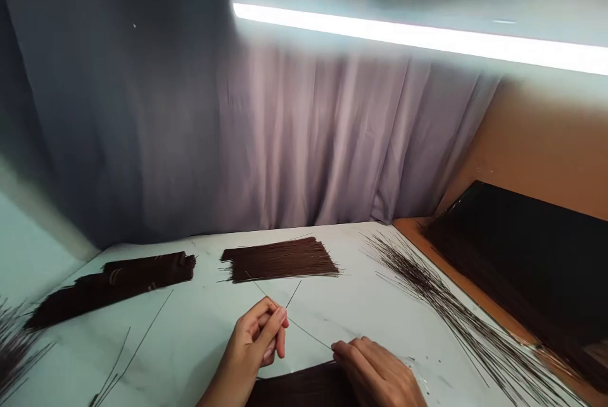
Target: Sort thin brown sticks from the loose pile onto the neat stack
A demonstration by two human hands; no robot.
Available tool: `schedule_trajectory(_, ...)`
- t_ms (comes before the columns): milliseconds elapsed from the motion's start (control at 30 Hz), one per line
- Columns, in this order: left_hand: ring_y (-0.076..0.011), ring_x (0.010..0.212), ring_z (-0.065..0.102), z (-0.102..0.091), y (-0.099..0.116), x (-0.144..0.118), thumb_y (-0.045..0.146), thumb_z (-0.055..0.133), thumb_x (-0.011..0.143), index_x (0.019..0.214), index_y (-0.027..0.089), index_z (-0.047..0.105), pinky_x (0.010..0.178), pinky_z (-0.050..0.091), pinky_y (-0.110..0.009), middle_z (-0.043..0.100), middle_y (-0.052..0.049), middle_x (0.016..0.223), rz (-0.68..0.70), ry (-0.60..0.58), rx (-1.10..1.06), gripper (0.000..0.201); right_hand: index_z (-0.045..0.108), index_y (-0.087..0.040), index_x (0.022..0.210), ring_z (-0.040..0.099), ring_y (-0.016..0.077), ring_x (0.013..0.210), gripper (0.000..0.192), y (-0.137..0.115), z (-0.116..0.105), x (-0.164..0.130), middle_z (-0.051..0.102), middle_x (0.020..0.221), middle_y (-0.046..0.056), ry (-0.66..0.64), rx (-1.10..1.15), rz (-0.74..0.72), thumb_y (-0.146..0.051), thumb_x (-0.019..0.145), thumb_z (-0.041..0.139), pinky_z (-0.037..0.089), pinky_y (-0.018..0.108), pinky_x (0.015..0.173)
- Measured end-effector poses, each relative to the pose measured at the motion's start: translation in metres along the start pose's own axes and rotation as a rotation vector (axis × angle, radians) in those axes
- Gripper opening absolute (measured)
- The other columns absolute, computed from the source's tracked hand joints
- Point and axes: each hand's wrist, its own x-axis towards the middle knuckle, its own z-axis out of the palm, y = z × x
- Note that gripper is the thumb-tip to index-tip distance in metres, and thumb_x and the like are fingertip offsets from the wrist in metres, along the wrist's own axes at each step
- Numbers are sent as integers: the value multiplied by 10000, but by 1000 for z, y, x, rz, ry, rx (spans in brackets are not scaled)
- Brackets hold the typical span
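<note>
My left hand [261, 337] is closed, thumb and fingertips pinched on a thin dark brown strand [308, 333]. The strand runs down to the right, slightly bowed, to the fingertips of my right hand [380, 372], which are closed on its end. A second short dark strand [294, 293] sticks up from the left fingertips. Under my right hand lies a dark brown layer of strands [294, 389] at the front edge, partly hidden by both hands. Beyond them, a flat, neatly lined-up brown bundle [280, 259] rests on the white marbled table [199, 325].
Dark brown bundles with bands [118, 283] lie at the left. A few loose strands [126, 356] are in front of them. A long, splayed bunch of strands [427, 287] spreads along the right. Beyond it leans a black panel [527, 255]. Grey curtains [304, 141] hang behind.
</note>
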Motion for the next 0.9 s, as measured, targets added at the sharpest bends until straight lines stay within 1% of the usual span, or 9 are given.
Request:
schedule_trajectory(100,-51,430,235,0,-2,0,659,717,818,757,179,584,428,178,-188,540,45,494,16,-33,14,502,585,-191,1137,704,178,685,233,2,-6,0,734,823,49,-16,-41,-38,-154,1065,367,549,274,641)
schedule_trajectory(167,-62,454,259,1,0,-3,620,697,861,778,179,586,440,187,-195,542,41,523,38,-52,19,462,595,-187,1157,721,190,713,257,0,-8,0,750,866,66,-20,-64,-47,-153,1062,359,559,283,663)
schedule_trajectory(300,-72,517,294,9,13,-14,521,619,965,819,173,595,487,216,-203,540,38,606,65,-71,49,379,594,-178,1217,716,192,751,273,-12,-13,4,734,918,85,-41,-5,-1,-131,1049,384,551,281,687)
schedule_trajectory(367,-77,536,312,13,21,-20,498,601,984,816,171,594,506,236,-206,532,39,613,70,-82,86,368,581,-186,1243,701,192,752,270,-22,-14,8,718,924,80,-62,52,38,-130,1045,407,538,283,681)
schedule_trajectory(500,-88,543,325,16,29,-28,496,601,981,806,172,587,524,266,-214,526,42,595,68,-102,131,368,570,-213,1194,664,174,721,203,-37,-18,25,678,881,49,-121,230,172,-168,1059,425,506,267,644)
schedule_trajectory(667,-96,563,340,16,30,-28,485,577,998,812,179,582,547,290,-214,534,39,616,66,-139,114,357,604,-222,1084,600,156,719,165,-39,-24,54,662,882,31,-298,524,294,-269,1073,446,471,270,668)
schedule_trajectory(767,-95,568,331,15,30,-28,474,585,997,796,181,568,550,282,-213,526,42,619,51,-169,70,355,632,-217,975,548,145,688,251,-39,-24,63,643,822,17,-380,712,420,-373,1072,461,439,265,640)
schedule_trajectory(833,-93,557,326,15,30,-28,464,589,995,803,179,575,543,274,-214,528,43,607,40,-195,52,344,643,-211,921,534,140,683,326,-41,-23,61,623,783,11,-387,825,530,-438,1067,462,422,260,627)
schedule_trajectory(900,-90,539,323,13,31,-27,456,591,993,811,176,585,540,274,-215,539,42,590,33,-208,41,334,652,-203,917,522,132,668,365,-44,-21,56,603,758,5,-380,925,654,-493,1053,478,413,253,617)
